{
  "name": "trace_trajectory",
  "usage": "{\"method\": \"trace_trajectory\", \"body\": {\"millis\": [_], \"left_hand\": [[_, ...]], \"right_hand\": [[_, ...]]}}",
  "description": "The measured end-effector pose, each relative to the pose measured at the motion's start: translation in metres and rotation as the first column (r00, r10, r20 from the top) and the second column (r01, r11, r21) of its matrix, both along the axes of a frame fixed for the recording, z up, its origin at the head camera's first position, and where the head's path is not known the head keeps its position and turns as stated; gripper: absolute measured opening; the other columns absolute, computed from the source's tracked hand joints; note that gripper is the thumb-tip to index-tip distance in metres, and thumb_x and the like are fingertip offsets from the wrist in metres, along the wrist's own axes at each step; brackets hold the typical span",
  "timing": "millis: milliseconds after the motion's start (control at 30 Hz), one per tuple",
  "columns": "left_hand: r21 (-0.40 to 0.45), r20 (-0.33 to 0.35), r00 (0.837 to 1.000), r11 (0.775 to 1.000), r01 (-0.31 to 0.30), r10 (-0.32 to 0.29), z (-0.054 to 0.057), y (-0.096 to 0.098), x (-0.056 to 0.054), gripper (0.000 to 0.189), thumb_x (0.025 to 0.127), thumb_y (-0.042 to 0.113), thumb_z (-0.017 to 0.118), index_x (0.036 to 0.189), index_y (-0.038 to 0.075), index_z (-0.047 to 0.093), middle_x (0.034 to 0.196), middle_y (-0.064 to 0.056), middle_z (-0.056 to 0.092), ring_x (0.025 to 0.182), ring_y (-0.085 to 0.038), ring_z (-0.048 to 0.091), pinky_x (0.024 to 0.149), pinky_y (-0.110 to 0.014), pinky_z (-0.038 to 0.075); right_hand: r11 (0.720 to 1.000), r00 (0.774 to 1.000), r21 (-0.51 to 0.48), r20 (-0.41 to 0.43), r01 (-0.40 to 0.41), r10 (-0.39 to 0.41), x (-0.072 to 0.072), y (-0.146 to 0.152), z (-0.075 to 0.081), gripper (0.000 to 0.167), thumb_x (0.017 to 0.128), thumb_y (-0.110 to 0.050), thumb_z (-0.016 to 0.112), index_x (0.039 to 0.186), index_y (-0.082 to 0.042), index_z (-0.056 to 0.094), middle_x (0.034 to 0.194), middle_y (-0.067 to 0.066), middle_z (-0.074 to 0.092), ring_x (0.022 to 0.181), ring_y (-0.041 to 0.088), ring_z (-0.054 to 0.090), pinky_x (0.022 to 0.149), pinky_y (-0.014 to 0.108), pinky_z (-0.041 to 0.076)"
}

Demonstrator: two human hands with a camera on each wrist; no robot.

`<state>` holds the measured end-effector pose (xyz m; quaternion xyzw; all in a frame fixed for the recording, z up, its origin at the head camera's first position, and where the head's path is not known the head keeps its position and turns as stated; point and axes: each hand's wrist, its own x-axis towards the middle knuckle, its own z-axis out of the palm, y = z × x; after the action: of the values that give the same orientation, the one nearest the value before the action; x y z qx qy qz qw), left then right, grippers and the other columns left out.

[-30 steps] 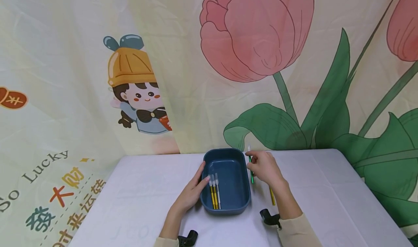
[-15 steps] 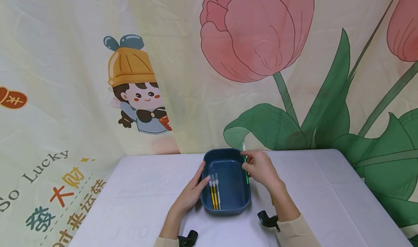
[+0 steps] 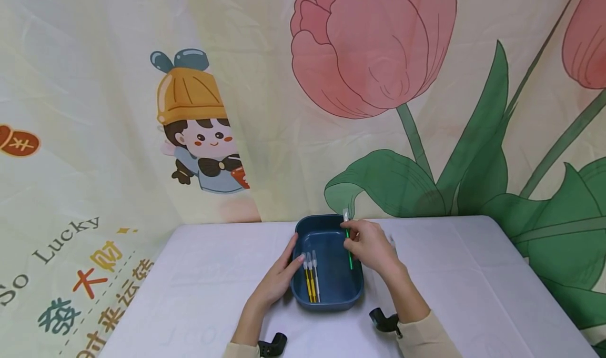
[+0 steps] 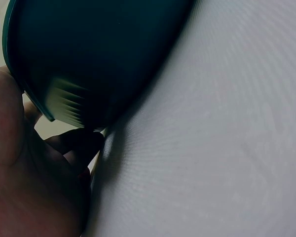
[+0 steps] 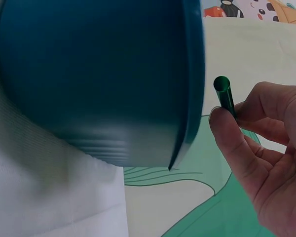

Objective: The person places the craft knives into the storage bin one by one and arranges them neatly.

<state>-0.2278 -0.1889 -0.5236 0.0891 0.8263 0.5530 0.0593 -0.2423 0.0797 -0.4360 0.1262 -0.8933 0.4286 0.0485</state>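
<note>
A dark blue rectangular box (image 3: 331,274) stands on the white table. My left hand (image 3: 274,281) grips its left wall, thumb over the rim and fingers outside; in the left wrist view the fingers (image 4: 79,143) lie against the box's outer side. Inside, at the left, lie slim sticks with clear tips: two yellow sticks (image 3: 309,284) and a pale stick (image 3: 315,281). Over the box's right part my right hand (image 3: 371,245) pinches a green stick (image 3: 350,255) with a clear tip between thumb and fingertips. Its hollow green end shows in the right wrist view.
Beyond my right wrist the clear tip of another stick (image 3: 392,240) shows, mostly hidden by the arm. A printed cloth (image 3: 284,137) hangs along the table's back edge. White tablecloth (image 3: 213,284) extends on both sides of the box.
My right hand has moved left with the green stick, from beside the box to over its right part. The left hand and the box have stayed put.
</note>
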Motion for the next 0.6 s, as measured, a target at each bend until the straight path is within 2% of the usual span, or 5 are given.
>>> {"method": "trace_trajectory", "body": {"millis": [300,600], "left_hand": [[-0.001,-0.005,1.0,1.0,0.0,0.0,-0.001,0.0,0.0,0.069,0.105,0.057,0.052,0.165,0.044,0.021,0.173,0.012,0.019,0.162,-0.024,0.015,0.129,-0.061,0.012],[-0.003,-0.001,1.0,1.0,-0.004,0.004,-0.001,0.0,0.0,0.066,0.106,0.054,0.051,0.165,0.045,0.021,0.173,0.012,0.018,0.162,-0.024,0.014,0.129,-0.061,0.012]], "right_hand": [[0.999,0.999,-0.011,0.007,-0.047,0.047,0.003,-0.008,-0.001,0.042,0.091,-0.001,0.067,0.133,-0.005,0.069,0.078,0.002,0.06,0.053,0.013,0.059,0.051,0.028,0.055],[0.998,0.998,-0.007,0.037,-0.055,0.055,0.003,-0.015,-0.006,0.041,0.093,-0.002,0.067,0.134,-0.005,0.069,0.078,0.003,0.058,0.053,0.014,0.06,0.051,0.027,0.055]]}}
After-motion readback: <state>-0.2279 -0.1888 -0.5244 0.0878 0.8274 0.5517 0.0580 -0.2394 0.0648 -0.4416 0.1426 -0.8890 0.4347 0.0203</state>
